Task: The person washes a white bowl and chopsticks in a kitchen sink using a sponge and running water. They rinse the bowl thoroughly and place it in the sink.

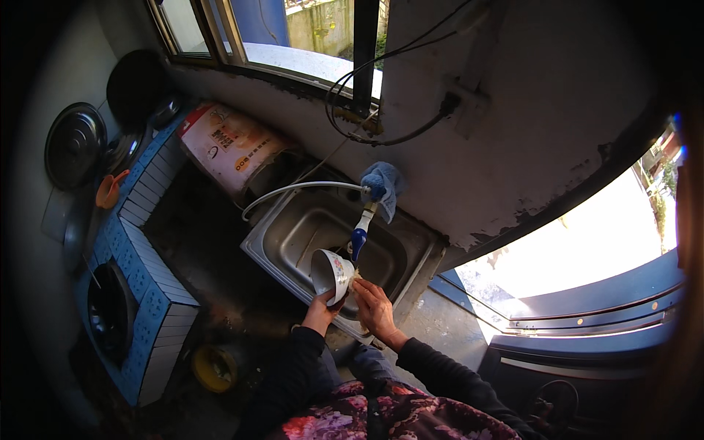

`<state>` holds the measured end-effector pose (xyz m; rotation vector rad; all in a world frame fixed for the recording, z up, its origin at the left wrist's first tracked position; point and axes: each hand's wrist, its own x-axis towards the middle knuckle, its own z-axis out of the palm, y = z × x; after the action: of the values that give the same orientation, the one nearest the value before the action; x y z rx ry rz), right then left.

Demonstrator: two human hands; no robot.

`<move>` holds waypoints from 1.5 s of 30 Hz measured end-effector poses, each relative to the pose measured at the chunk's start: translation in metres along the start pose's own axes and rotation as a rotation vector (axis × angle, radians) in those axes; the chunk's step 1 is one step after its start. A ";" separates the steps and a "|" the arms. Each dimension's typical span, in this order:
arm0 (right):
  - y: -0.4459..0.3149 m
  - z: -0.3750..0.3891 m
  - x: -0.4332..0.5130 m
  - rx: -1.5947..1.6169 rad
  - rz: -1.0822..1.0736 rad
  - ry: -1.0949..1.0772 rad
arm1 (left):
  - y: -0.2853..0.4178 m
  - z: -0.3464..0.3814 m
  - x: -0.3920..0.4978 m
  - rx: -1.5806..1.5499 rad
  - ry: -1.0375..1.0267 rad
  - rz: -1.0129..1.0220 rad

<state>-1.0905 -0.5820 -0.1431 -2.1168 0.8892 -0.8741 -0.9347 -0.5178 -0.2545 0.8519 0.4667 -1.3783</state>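
My left hand [322, 313] grips the rim of a white bowl [330, 274] with a flower pattern. The bowl is tipped on its side over the near edge of a stainless steel sink [291, 231]. Pressed to the bowl's outer wall is a pale fibrous scrubber [355, 276], pinched in the fingers of my right hand [376, 308]. Just beyond the bowl is a tap with a blue lever [358, 242]. Whether water runs from it, I cannot tell.
A blue cloth [382, 184] hangs around the tap's pipe, joined by a white hose [297, 186]. Left stands a blue-tiled stove counter [148, 300] with a wok [110, 311] and an orange ladle [111, 190]. A yellow bucket [214, 368] sits on the floor. Cables [407, 140] hang on the wall.
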 end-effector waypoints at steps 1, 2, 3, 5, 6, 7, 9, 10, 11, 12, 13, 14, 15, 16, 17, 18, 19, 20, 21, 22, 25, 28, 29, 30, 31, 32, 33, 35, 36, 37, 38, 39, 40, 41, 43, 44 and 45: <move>-0.001 -0.004 0.006 0.002 -0.003 0.024 | 0.001 -0.001 0.002 -0.008 -0.033 -0.018; -0.003 -0.006 0.013 0.011 -0.007 0.044 | 0.003 -0.007 0.005 -0.016 -0.060 -0.032; -0.005 -0.009 0.023 0.016 -0.042 0.047 | 0.005 -0.013 0.007 -0.025 -0.086 -0.045; -0.002 -0.015 0.039 0.012 -0.035 -0.008 | 0.014 -0.021 0.009 -0.049 -0.154 -0.142; -0.001 -0.017 0.043 0.011 -0.031 -0.037 | 0.016 -0.025 0.010 -0.061 -0.187 -0.189; 0.003 -0.016 0.046 0.005 -0.076 0.026 | 0.014 -0.025 0.007 0.017 -0.191 -0.161; 0.009 -0.014 0.053 0.045 0.023 0.017 | 0.015 -0.022 0.005 0.084 -0.170 -0.282; 0.010 -0.012 0.057 0.069 0.072 0.007 | 0.016 -0.023 0.002 0.115 -0.154 -0.339; 0.017 -0.014 0.059 0.231 0.310 -0.143 | 0.014 -0.022 -0.001 0.088 -0.153 -0.354; 0.034 -0.006 0.058 0.432 0.421 -0.187 | 0.011 -0.020 -0.004 0.060 -0.151 -0.369; 0.059 0.001 0.056 0.626 0.535 -0.218 | 0.005 -0.014 -0.007 0.037 -0.156 -0.394; 0.062 0.005 0.060 0.830 0.639 -0.262 | 0.006 -0.014 -0.007 0.008 -0.156 -0.404; 0.065 0.005 0.057 0.986 0.749 -0.267 | 0.008 -0.015 -0.007 0.002 -0.217 -0.412; 0.067 0.008 0.055 1.038 0.805 -0.270 | 0.010 -0.018 -0.006 -0.005 -0.278 -0.420; 0.069 0.010 0.053 1.090 0.862 -0.271 | 0.011 -0.022 -0.005 -0.011 -0.339 -0.428; 0.070 0.013 0.051 1.142 0.919 -0.271 | 0.011 -0.024 -0.003 -0.017 -0.401 -0.436; 0.078 0.016 0.045 1.234 0.946 -0.285 | 0.010 -0.025 -0.001 -0.008 -0.409 -0.408; 0.085 0.020 0.039 1.330 0.972 -0.303 | 0.009 -0.025 0.000 0.002 -0.416 -0.377; 0.092 0.023 0.033 1.425 0.995 -0.320 | 0.008 -0.025 0.002 0.011 -0.423 -0.346; 0.089 0.025 0.031 1.436 1.023 -0.316 | 0.007 -0.025 0.003 0.031 -0.355 -0.266; 0.078 0.025 0.022 1.488 1.055 -0.253 | 0.009 -0.021 0.000 0.107 -0.051 -0.049; 0.057 0.019 0.018 1.145 1.006 -0.087 | 0.012 -0.023 0.006 0.156 0.001 0.021; 0.049 0.018 0.019 0.987 0.874 -0.080 | 0.015 -0.025 0.005 0.203 -0.011 0.010; 0.042 0.017 0.021 0.830 0.742 -0.073 | 0.014 -0.028 0.003 0.262 -0.022 0.001; 0.037 0.012 0.024 0.670 0.613 -0.060 | 0.013 -0.022 -0.005 0.324 -0.036 -0.015; 0.028 0.007 0.032 0.540 0.562 -0.082 | 0.015 -0.023 -0.009 0.383 -0.048 -0.017; 0.018 0.001 0.041 0.411 0.510 -0.104 | 0.015 -0.022 -0.012 0.413 -0.114 -0.037; 0.015 -0.002 0.055 0.211 0.390 -0.156 | 0.010 -0.027 -0.015 0.477 -0.247 -0.077; 0.020 -0.005 0.060 0.141 0.412 -0.274 | 0.009 -0.030 -0.015 0.509 -0.312 -0.095; 0.034 -0.008 0.061 0.311 0.504 -0.337 | 0.007 -0.014 -0.025 0.552 -0.324 -0.141; 0.048 -0.009 0.063 0.483 0.583 -0.400 | 0.006 -0.012 -0.028 0.540 -0.332 -0.156; 0.064 -0.004 0.058 0.557 0.692 -0.399 | 0.004 -0.008 -0.030 0.527 -0.341 -0.170; 0.074 0.004 0.053 0.618 0.726 -0.431 | 0.005 -0.007 -0.032 0.512 -0.344 -0.177; 0.079 0.010 0.046 0.679 0.763 -0.462 | 0.005 -0.003 -0.034 0.484 -0.344 -0.173; 0.078 0.014 0.031 0.792 0.641 -0.517 | 0.003 0.003 -0.033 0.427 -0.337 -0.159; 0.078 0.019 0.024 0.983 0.694 -0.489 | 0.004 0.002 -0.029 0.417 -0.329 -0.099; 0.077 0.023 0.019 1.171 0.747 -0.457 | 0.006 0.001 -0.022 0.409 -0.321 -0.040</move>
<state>-1.0878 -0.6312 -0.2087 -0.7920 0.5883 -0.3091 -0.9325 -0.5041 -0.2366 0.9274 -0.0505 -1.6417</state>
